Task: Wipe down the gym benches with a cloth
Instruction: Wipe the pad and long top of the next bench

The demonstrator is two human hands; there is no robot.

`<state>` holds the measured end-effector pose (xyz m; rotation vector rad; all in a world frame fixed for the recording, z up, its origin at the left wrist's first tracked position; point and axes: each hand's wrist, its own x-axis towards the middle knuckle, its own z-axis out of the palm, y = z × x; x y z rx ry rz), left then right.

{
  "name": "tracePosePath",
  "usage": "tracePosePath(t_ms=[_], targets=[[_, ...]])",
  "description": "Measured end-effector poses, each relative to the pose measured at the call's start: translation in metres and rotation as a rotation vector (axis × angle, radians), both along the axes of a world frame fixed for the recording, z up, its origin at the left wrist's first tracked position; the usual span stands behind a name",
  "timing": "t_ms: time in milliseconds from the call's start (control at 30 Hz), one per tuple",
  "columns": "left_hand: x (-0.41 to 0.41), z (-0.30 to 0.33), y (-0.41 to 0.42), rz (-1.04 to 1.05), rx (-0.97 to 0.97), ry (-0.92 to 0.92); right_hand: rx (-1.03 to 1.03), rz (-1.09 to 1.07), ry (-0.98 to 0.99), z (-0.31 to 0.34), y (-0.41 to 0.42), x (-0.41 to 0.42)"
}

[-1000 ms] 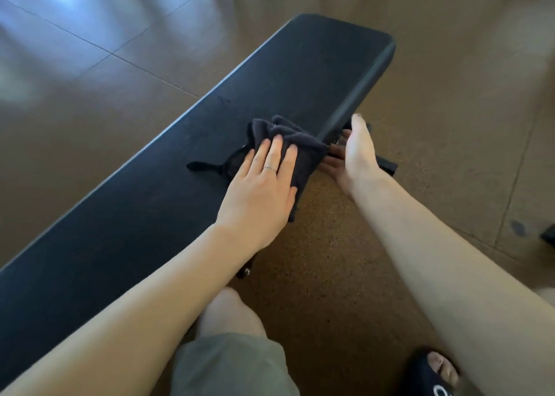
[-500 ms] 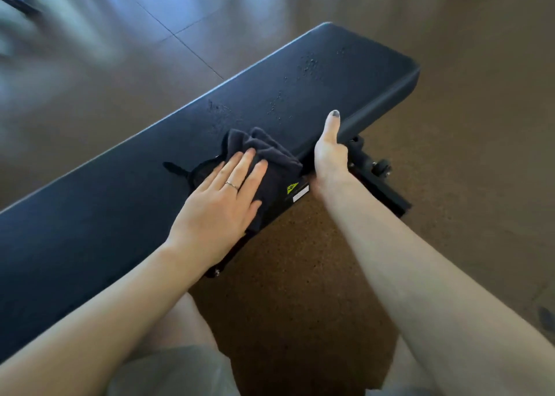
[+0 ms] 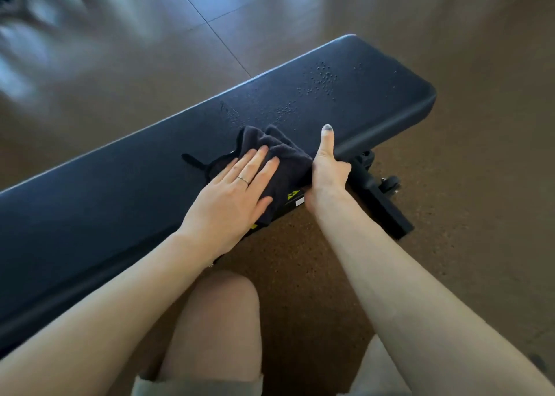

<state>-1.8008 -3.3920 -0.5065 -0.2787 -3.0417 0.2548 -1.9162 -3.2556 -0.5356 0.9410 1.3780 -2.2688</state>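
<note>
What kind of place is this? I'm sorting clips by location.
Probably a gym: a long black padded bench on a black metal frame with a small wheel, standing on speckled rubber-like flooring.

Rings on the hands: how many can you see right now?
1. A thin ring sits on a finger of the left hand, which lies flat on the cloth. The right hand grips the bench edge; its curled fingers are hidden.
</note>
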Motion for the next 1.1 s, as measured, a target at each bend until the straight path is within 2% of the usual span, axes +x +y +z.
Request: tracePosePath(t_ms=[167, 300, 533, 700, 833, 933, 1100], targets=[[-0.024, 0.0, 0.011, 0.017, 0.088, -0.008, -0.005, -0.055, 0.076, -0.012, -0.006, 0.0], [-0.047, 0.001, 0.022, 0.029, 0.157, -0.058, 0.118, -0.053, 0.109, -0.012, -0.004, 0.002], [0.018, 0.004, -0.027, -0.048, 0.04, -0.082, 0.162, -0.105, 0.074, -0.008, -0.008, 0.003], [-0.013, 0.002, -0.019, -0.062, 0.13, -0.102, 0.163, -0.295, 0.095, -0.009, -0.026, 0.0], [-0.046, 0.006, -0.009, -0.117, 0.204, -0.15, 0.149, -0.304, 0.106, -0.015, -0.027, -0.002], [-0.03, 0.008, -0.031, -0.202, 0.173, -0.17, 0.156, -0.317, 0.099, -0.015, -0.026, -0.002], [-0.007, 0.002, -0.048, -0.216, 0.157, -0.143, 0.145, -0.338, 0.061, -0.008, -0.032, 0.002]])
